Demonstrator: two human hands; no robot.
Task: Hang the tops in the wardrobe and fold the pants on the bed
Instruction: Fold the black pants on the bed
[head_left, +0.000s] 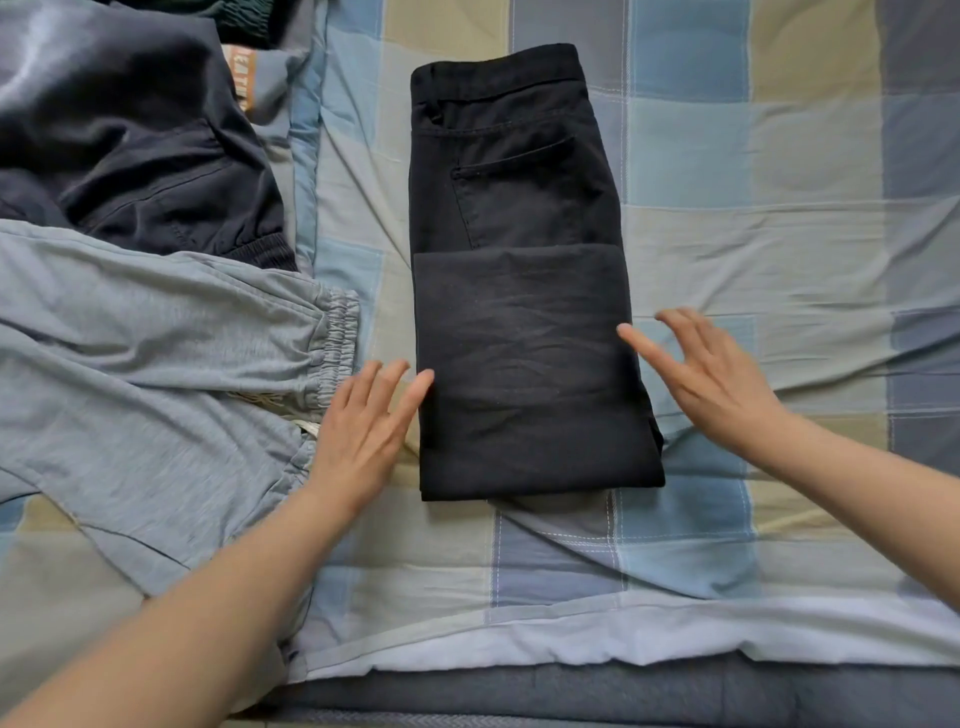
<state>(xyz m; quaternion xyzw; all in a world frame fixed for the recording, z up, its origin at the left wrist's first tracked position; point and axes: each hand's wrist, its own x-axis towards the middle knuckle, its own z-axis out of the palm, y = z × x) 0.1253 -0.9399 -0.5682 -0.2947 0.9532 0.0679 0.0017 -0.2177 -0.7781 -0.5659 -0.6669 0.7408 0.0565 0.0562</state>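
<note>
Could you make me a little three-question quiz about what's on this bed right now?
1. True or false: the black pants lie folded on the checked bedspread.
2. What lies left of them? A) grey pants B) a towel C) a pillow
3. Is the left hand or the right hand gripping anything?

Key: 1 true; 2 A; 3 neither, both have open fingers at the pants' edges.
</note>
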